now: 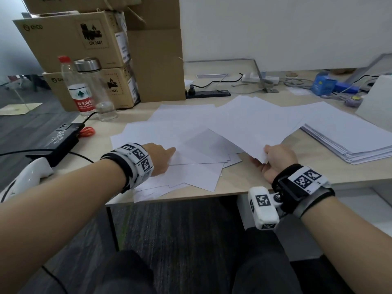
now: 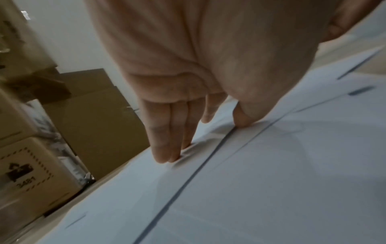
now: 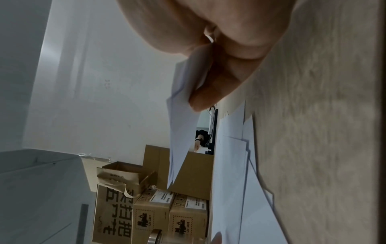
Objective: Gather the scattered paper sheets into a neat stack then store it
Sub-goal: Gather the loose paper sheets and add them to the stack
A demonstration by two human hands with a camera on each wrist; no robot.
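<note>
Right hand point(image 1: 277, 161) near bench's point(image 1: 244, 183) front edge, fingers pinching lifted sheets point(image 1: 254, 128) by one corner. Left hand point(image 1: 161, 159) flat, fingers straight, pressing loose sheets point(image 1: 191, 172) at front left. Risk: corner grip slipping, sheets fanning, some sliding off front edge.

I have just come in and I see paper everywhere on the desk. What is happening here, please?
A person is gathering loose white sheets spread over a desk. The right hand pinches the near corner of a few lifted sheets. The left hand presses its fingers on sheets lying flat. A thicker stack lies to the right.
</note>
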